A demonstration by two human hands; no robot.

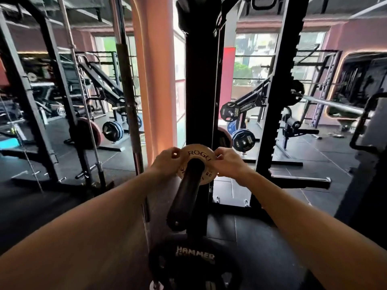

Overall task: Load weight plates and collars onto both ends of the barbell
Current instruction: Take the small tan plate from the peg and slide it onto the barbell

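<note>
Two bare forearms reach in from the lower corners of the frame and meet just below centre, where I hold a small round plate (197, 155) by its rim. It is a thin, pale tan disc with a smooth face, threaded on the dark, matte barbell sleeve (187, 193), which runs as a thick cylinder from the plate toward the lower middle. Dark letters along the plate's top read "ROGU", the rest cut off by my fingers; a "60" shows near its lower right edge.

My left hand (165, 162) pinches the plate's left rim, fingers curled close with the thumb on the face. My right hand (229, 162) grips the right rim the same way, wrist slightly bent.

At the bottom centre sits a large black plate (194, 260), dull and rubbery-looking, with "HAMMER" in pale block letters. Behind the small plate rises a black steel rack upright (199, 91).
</note>
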